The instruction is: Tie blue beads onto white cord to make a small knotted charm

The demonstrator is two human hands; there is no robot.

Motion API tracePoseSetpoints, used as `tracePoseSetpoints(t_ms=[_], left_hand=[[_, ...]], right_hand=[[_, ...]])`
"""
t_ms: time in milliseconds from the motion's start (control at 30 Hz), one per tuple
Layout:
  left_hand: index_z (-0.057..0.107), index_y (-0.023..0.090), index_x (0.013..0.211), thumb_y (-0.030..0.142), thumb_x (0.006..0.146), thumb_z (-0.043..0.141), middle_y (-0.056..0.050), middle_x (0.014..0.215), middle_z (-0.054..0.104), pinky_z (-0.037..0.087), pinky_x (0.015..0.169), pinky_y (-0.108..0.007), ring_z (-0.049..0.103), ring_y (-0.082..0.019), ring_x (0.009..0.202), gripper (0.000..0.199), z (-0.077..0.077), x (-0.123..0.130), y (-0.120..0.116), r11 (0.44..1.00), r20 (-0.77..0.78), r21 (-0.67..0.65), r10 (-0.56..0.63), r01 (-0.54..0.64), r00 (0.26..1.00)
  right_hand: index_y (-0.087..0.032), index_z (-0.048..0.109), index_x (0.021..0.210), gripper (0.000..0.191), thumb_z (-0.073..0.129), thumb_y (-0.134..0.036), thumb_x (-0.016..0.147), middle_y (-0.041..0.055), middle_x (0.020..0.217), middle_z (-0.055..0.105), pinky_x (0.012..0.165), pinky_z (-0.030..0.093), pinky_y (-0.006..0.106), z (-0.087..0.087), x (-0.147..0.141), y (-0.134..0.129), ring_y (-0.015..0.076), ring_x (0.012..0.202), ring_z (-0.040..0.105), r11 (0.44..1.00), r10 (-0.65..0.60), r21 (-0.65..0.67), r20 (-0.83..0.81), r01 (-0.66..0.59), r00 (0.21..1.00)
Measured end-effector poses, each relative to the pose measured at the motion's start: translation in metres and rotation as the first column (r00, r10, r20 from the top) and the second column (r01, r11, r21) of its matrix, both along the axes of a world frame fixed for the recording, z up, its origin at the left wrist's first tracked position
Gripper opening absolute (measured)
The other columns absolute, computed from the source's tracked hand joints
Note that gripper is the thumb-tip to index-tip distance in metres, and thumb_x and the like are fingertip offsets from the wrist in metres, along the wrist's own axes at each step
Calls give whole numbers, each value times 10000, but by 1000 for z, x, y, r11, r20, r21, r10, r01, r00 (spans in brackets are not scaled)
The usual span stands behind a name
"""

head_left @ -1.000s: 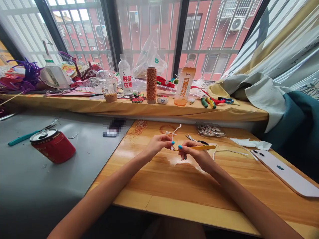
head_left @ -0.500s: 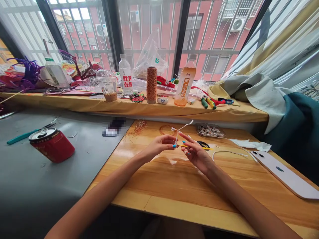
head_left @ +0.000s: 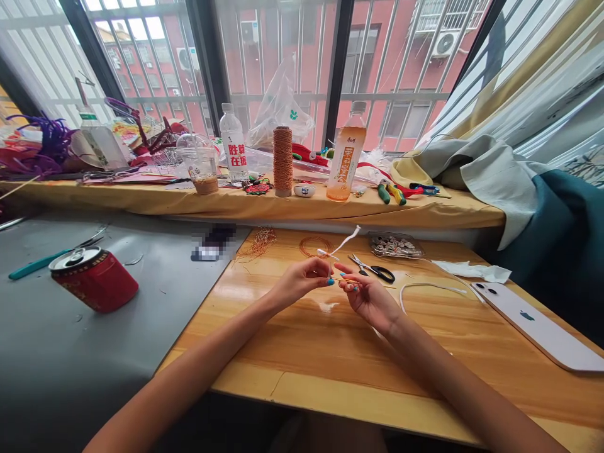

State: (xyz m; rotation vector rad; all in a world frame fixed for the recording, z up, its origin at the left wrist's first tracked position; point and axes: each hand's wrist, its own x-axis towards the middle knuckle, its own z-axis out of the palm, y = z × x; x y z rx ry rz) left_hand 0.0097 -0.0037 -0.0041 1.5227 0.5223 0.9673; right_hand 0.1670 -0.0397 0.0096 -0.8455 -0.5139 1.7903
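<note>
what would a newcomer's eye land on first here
Probably the bright red can on the grey surface at left, and the left hand and right hand close together over the wooden table. Next, perhaps, the tall spool of orange-brown thread on the sill, and the pale phone at the table's right side.
</note>
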Motion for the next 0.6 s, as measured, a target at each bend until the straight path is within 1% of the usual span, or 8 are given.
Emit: tracePoseSetpoints(t_ms=[200, 267, 333, 400, 433, 500, 567, 600], left_hand=[[576, 122, 671, 213, 580, 657, -6, 700, 586, 415, 708, -262, 542, -111, 688, 152, 3, 1, -3, 994, 69, -47, 97, -94, 993], [579, 120, 651, 190, 568, 654, -1, 671, 592, 415, 676, -259, 549, -110, 648, 132, 5, 0, -2, 985, 78, -94, 152, -144, 985], [575, 115, 625, 161, 552, 648, 4, 633, 591, 408, 646, -257, 551, -108, 600, 113, 7, -2, 0, 969, 87, -149, 209, -195, 974], [567, 112, 603, 143, 543, 638, 10, 592, 585, 398, 626, -256, 550, -105, 564, 97, 8, -3, 3, 956, 101, -196, 242, -219, 965], [562, 112, 593, 140, 541, 635, 13, 573, 581, 393, 618, -254, 549, -104, 554, 94, 8, -4, 4, 952, 111, -216, 245, -217, 963], [548, 113, 575, 138, 535, 634, 18, 550, 574, 385, 606, -249, 548, -103, 546, 98, 8, -6, 5, 948, 129, -253, 230, -192, 965], [537, 113, 570, 136, 530, 639, 21, 545, 571, 385, 609, -247, 552, -102, 548, 111, 8, -7, 5, 944, 147, -291, 203, -154, 968], [533, 113, 572, 133, 527, 642, 21, 550, 573, 387, 614, -247, 554, -102, 551, 119, 7, -7, 6, 941, 157, -311, 192, -136, 969]], right_hand=[[-95, 497, 879, 167, 354, -172, 839, 13, 533, 573, 421, 451, 79, -1, 0, 2, 38, 418, 534, 993, 105, -45, -29, -106, 994], [-89, 510, 860, 297, 358, -343, 840, 33, 582, 592, 425, 452, 98, -2, -1, 0, 46, 443, 548, 977, 213, -33, -2, -213, 977], [-84, 530, 845, 478, 314, -508, 803, 45, 591, 591, 404, 443, 136, -1, -3, -4, 65, 445, 549, 936, 350, -5, 131, -352, 928], [-98, 549, 785, 550, 305, -589, 759, 46, 567, 578, 397, 435, 188, 1, -7, -10, 93, 437, 541, 888, 378, 88, 419, -451, 826], [-110, 555, 766, 526, 344, -592, 741, 51, 583, 582, 427, 445, 218, 3, -8, -13, 111, 464, 548, 868, 274, 182, 600, -462, 752], [-139, 567, 813, 410, 471, -525, 714, 79, 724, 609, 579, 469, 292, 5, -8, -16, 164, 630, 578, 772, -190, 453, 834, -446, 518], [-165, 551, 957, 371, 542, -436, 706, 113, 948, 585, 763, 419, 372, 4, -4, -15, 226, 875, 535, 572, -663, 659, 722, -489, 197], [-172, 523, 1031, 393, 544, -406, 716, 122, 1029, 553, 813, 383, 397, 2, -1, -12, 246, 953, 494, 488, -781, 672, 621, -557, 66]])
